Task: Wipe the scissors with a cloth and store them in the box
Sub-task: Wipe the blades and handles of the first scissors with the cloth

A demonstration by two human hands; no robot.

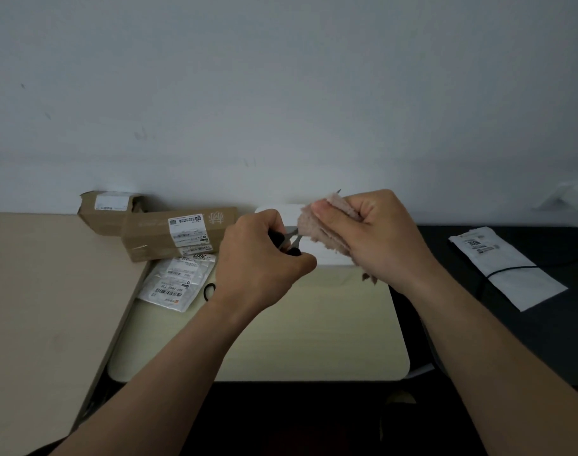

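Left-hand fingers [301,258]: curled tight round the black handles of the scissors [291,238], thumb closing from the near side. Only a short length of handle and grey shank shows between the two hands.

Right-hand fingers [325,210]: thumb and fingers pinch a pinkish, fuzzy cloth [324,230], which is folded over the blades. The blade tip pokes out at the far upper edge of the cloth, and a ragged end hangs below the palm.

Left hand [261,255] and right hand [383,235]: raised above the table, close together, joined by the scissors. The scissors are held in the air, outside any container.

Box [327,258]: white, on the far edge of the small pale table [264,343], directly behind both hands. Largely hidden, so it cannot be told whether it is open or what it holds.

Cardboard cartons, two: a long one [149,238] with a printed label, and a second [106,213] behind it against the wall. The flaps of both appear shut and their contents are unseen.

Plastic mailer bags [174,286]: stacked flat with labels up, just near of the long carton. A black loop [208,292] lies beside them.

White mailer bag [508,268]: on the black surface [528,330] to the right, with a black cord crossing it.

Tan desk [40,291]: on the left.
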